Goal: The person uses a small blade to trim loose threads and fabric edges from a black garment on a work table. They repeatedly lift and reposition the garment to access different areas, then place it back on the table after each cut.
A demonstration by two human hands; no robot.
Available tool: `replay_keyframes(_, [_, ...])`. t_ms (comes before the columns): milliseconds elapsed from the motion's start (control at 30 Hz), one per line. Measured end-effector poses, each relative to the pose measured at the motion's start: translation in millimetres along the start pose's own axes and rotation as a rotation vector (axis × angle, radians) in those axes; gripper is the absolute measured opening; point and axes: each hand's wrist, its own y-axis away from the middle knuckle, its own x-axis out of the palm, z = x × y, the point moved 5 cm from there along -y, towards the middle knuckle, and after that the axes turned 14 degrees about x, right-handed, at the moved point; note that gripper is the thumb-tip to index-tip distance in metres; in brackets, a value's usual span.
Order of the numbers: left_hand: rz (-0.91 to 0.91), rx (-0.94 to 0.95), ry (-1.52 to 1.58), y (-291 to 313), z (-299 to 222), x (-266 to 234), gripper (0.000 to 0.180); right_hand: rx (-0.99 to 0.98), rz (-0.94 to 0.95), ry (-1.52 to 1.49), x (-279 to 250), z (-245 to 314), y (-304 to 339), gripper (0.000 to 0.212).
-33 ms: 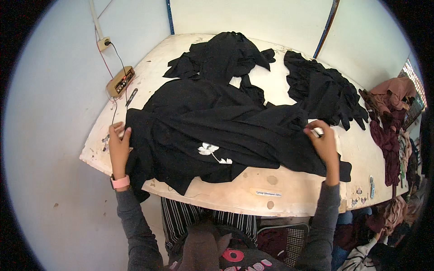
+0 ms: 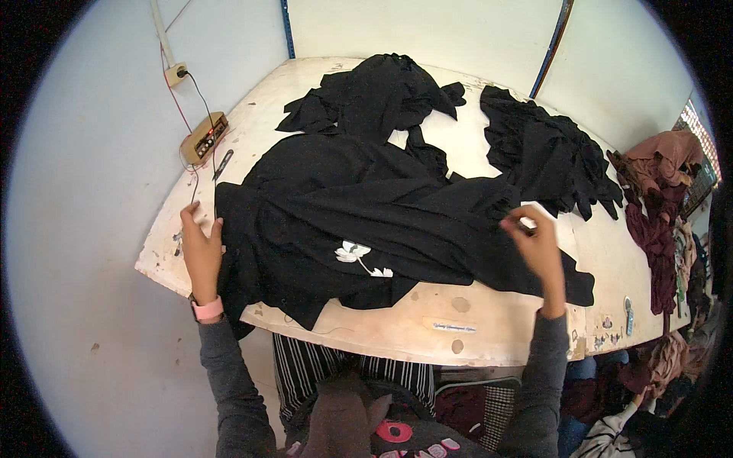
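A large black garment [image 2: 366, 195] lies spread and creased across the near part of the table, with a white flower design [image 2: 353, 252] on its front. My left hand [image 2: 201, 256], a pink band at its wrist, is beside the garment's left edge. Its fingers are apart, the thumb close to the cloth. At the garment's right end, my right hand [image 2: 540, 248] is bent with thumb and fingertips brought together over the black cloth. Whatever may be between those fingertips is too small to make out.
Two more black cloth heaps lie beyond, one at the back [image 2: 378, 95] and one at the right [image 2: 546, 149]. A beige electrical box [image 2: 205, 137] with cables sits at the left wall. Brown and maroon cloths [image 2: 649, 229] hang over the right edge. Another person's arm [image 2: 626, 412] shows lower right.
My right hand has shifted a little to the left over the garment's right end. My left hand has moved very slightly, and its fingers stay apart. The garment looks almost unchanged.
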Motion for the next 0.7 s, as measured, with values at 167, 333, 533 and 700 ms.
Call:
replay_keyframes(167, [-0.106, 0.337, 0.101, -19.4, -113.7, 3.8, 0.034, -0.304, 0.113, 0.045, 78.7, 75.0, 26.8, 0.022])
replay_keyframes(333, [0.239, 0.694, 0.349, -26.8, -178.5, 75.6, 0.016, -0.142, -0.011, -0.074, 130.1, 57.5, -19.0, 0.031])
replay_keyframes(533, [0.472, 0.732, 0.457, -18.2, -201.5, 124.1, 0.026, -0.052, 0.248, -0.202, 123.5, 58.2, -26.3, 0.028])
replay_keyframes(700, [0.522, 0.642, 0.627, -4.9, -219.5, 107.9, 0.037, 0.093, 0.348, -0.453, 78.8, 75.9, 1.5, 0.026])
